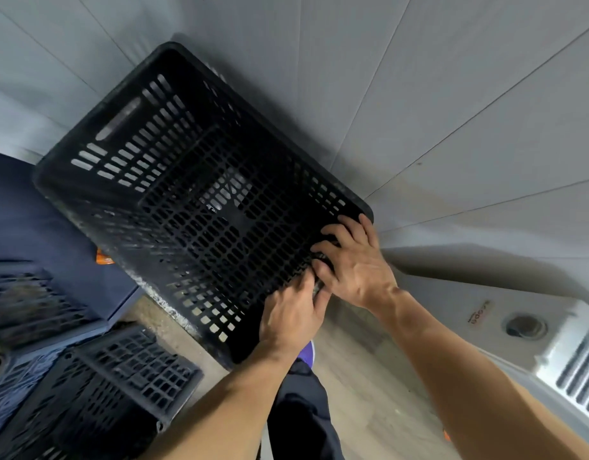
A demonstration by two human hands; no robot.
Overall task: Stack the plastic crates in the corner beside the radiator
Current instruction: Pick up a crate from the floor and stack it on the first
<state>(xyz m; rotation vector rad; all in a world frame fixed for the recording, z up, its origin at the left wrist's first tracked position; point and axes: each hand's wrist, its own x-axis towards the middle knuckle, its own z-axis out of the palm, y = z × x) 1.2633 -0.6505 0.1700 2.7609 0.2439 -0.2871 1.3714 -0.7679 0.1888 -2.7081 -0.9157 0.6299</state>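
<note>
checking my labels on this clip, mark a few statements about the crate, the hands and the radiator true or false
1. The left hand and the right hand both grip the black crate at the same end. True.
2. The white radiator is on the person's left. False: it is on the right.
3. More dark crates lie at the lower left. True.
4. The black crate is full of boxes. False: nothing shows in it, only its bare lattice.
</note>
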